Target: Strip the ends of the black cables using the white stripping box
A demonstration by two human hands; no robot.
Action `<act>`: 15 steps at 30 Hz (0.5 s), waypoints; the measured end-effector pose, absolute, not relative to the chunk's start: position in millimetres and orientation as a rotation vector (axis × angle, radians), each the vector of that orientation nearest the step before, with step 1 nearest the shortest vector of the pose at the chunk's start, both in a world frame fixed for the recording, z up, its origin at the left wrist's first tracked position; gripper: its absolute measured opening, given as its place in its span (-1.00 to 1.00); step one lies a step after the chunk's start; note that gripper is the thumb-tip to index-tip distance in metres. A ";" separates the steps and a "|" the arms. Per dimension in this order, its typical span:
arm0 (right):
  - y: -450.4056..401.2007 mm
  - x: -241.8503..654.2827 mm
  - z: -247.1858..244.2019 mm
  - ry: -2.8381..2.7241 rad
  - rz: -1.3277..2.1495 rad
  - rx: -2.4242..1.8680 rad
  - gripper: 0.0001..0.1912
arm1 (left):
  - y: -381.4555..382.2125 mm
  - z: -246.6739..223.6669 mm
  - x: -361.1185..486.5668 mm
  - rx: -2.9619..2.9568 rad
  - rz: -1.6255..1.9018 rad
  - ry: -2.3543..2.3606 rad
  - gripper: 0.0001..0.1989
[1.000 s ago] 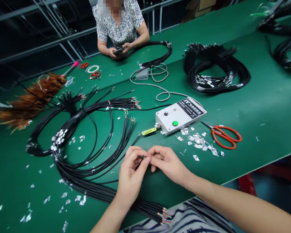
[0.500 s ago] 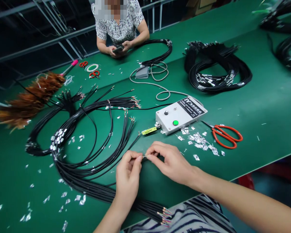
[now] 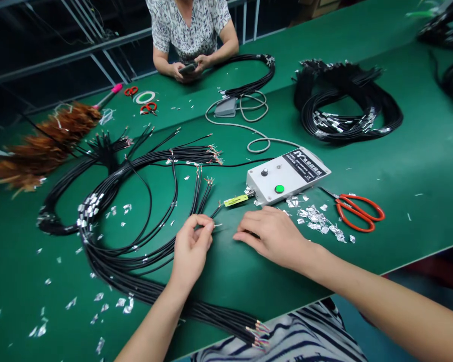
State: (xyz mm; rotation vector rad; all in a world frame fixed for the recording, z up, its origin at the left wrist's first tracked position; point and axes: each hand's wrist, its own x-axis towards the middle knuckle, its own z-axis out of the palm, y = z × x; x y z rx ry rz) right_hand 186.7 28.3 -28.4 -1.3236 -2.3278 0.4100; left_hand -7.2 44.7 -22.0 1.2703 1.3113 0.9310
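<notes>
My left hand [image 3: 192, 246] pinches the end of a black cable, and a thin pale wire tip [image 3: 218, 224] sticks out past the fingertips. My right hand [image 3: 272, 236] hovers just right of that tip, apart from it, fingers loosely bent and the thumb a little away from them; nothing shows between them. Beyond my hands stands a white control box [image 3: 287, 176] with a green button and a yellow-green piece [image 3: 236, 200] at its left end. A large looped bundle of black cables [image 3: 124, 269] curves round to the left and passes under my left forearm, its stripped ends near the table edge.
Orange-handled scissors [image 3: 360, 211] and silvery foil scraps [image 3: 317, 221] lie right of the box. A grey pedal [image 3: 225, 107] with a cord sits behind it. Coiled cables [image 3: 347, 113] lie at the back right, a feather duster [image 3: 49, 141] at the left. Across the table, a person [image 3: 192, 35] holds a phone.
My right hand has let go of the wire tip and moved right. My left hand has drawn slightly left and up, still pinching the cable end. The view has shifted slightly.
</notes>
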 end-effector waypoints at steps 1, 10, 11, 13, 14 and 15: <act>26.9 186.0 -29.7 -2.310 0.455 -1.339 -0.66 | 47.4 -22.1 -7.7 1.337 0.933 1.340 -0.80; 20.9 180.8 -35.9 -2.176 0.608 -1.375 -0.80 | 58.9 -27.6 -1.3 1.782 0.804 1.409 -0.86; 21.1 181.5 -34.9 -2.164 0.623 -1.381 -0.81 | 57.5 -24.4 -2.0 1.709 0.815 1.403 -0.87; 21.8 182.1 -31.9 -2.124 0.671 -1.395 -0.85 | 54.1 -16.3 -4.2 1.513 0.848 1.379 -0.87; 22.4 181.7 -30.0 -2.093 0.704 -1.399 -0.87 | 52.4 -12.1 -5.5 1.410 0.862 1.359 -0.85; 23.1 180.9 -27.9 -2.055 0.741 -1.399 -0.90 | 51.2 -8.2 -6.9 1.318 0.870 1.339 -0.82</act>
